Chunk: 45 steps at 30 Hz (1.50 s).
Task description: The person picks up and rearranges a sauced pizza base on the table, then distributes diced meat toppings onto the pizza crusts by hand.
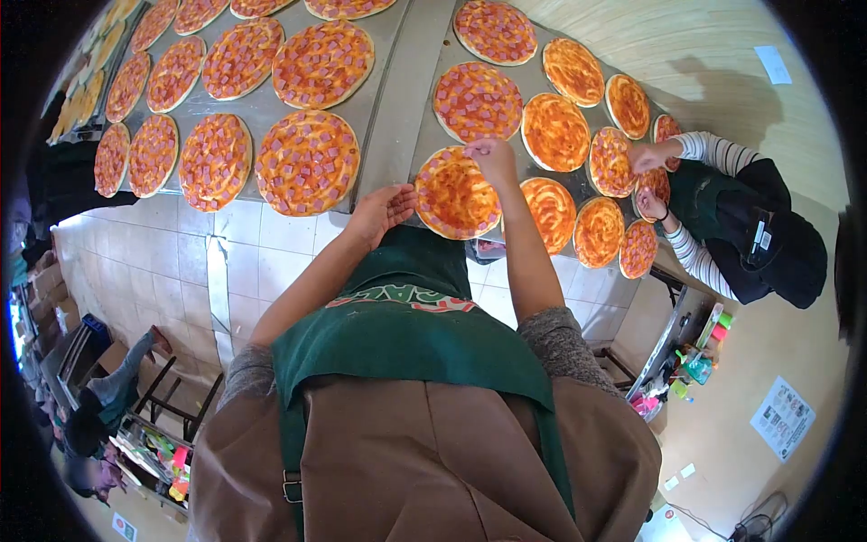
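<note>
In front of me lies a pizza [456, 194] with red sauce, ham cubes around part of its rim and a mostly bare middle. My right hand [494, 163] is over its upper right edge, fingers pinched together; what they hold, if anything, is too small to make out. At the pizza's left edge is my left hand [384, 214], its fingers loosely bent and apart, with nothing visible in them. Just above, a ham-topped pizza [477, 101] nearly touches this one. A sauce-covered pizza [548, 217] lies close on the right.
Several ham-topped pizzas [307, 163] fill the metal table [384, 117] on the left. To the right, a co-worker [763, 230] in striped sleeves reaches over more pizzas [611, 163]. Shelves with colourful items [700, 361] stand at the lower right.
</note>
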Each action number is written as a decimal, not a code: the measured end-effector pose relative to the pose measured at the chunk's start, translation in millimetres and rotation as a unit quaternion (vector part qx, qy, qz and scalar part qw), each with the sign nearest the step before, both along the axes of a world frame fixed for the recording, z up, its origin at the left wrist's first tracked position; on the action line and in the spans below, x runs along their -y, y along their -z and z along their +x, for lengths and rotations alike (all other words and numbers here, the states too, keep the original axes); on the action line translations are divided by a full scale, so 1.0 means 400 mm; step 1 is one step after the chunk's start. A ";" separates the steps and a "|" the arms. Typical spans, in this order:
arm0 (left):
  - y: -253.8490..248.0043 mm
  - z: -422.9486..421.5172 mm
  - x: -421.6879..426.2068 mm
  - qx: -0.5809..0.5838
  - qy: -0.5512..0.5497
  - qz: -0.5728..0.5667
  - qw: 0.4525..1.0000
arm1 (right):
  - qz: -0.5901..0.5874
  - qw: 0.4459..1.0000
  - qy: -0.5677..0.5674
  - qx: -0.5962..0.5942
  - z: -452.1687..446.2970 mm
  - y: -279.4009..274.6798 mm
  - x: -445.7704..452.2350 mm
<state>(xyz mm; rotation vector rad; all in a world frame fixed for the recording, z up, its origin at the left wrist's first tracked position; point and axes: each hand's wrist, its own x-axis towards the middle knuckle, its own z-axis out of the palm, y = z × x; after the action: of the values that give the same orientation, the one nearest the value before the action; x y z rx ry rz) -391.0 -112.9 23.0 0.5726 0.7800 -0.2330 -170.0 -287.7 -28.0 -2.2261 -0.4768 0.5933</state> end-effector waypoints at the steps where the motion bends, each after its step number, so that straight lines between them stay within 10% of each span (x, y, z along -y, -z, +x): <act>1: 0.000 -0.002 0.000 -0.001 0.001 0.000 1.000 | -0.016 1.000 -0.013 0.016 -0.007 0.003 -0.012; 28: -0.047 0.002 0.009 0.031 0.030 -0.025 0.999 | -0.196 0.953 -0.041 0.228 -0.043 -0.107 -0.021; 33: -0.058 0.014 0.011 0.026 0.021 -0.041 0.999 | 0.071 0.985 -0.127 0.088 -0.167 -0.266 -0.087; 45: -0.006 0.029 0.045 0.048 0.084 -0.015 0.995 | 0.043 0.983 -0.122 0.132 -0.297 -0.238 -0.066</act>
<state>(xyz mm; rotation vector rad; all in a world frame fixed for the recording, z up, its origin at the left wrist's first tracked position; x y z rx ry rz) -379.5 -130.8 25.6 0.6180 0.6355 -0.3692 -288.7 -261.5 67.0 -2.1880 -0.9032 0.3929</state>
